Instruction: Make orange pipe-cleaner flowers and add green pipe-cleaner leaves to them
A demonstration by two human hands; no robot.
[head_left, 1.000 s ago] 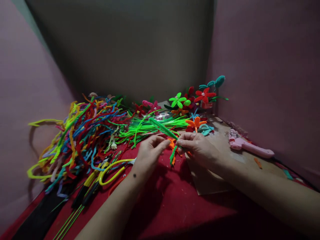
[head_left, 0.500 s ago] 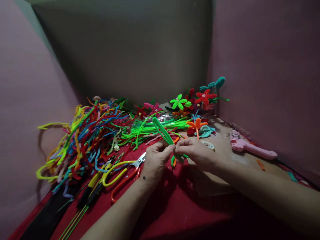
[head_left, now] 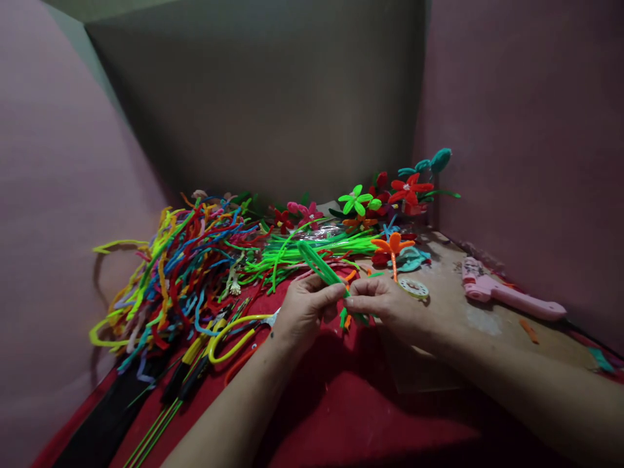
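Observation:
Between my two hands is a green pipe cleaner (head_left: 319, 263) bent into a long, narrow loop that points up and to the left. My left hand (head_left: 307, 304) pinches it near its lower end with thumb and forefinger. On the other side, my right hand (head_left: 377, 300) pinches the same piece close to the left fingertips. Short green and orange pipe cleaner ends (head_left: 345, 320) stick out below the fingers. Scissors (head_left: 236, 335) with yellow and red handles lie beside my left hand, their blades partly hidden by it. An orange pipe cleaner flower (head_left: 394, 247) stands just beyond my right hand.
A tangled heap of coloured pipe cleaners (head_left: 180, 273) fills the left side. Green pipe cleaners (head_left: 316, 250) lie in a bundle behind my hands, with finished flowers (head_left: 355, 199) at the back. A pink glue gun (head_left: 511, 296) and a tape roll (head_left: 414, 288) rest on cardboard at right.
The whole view has shifted slightly, so things appear further right. The green loop sits lower and tilts more to the left, and my right fingers have closed in on its base.

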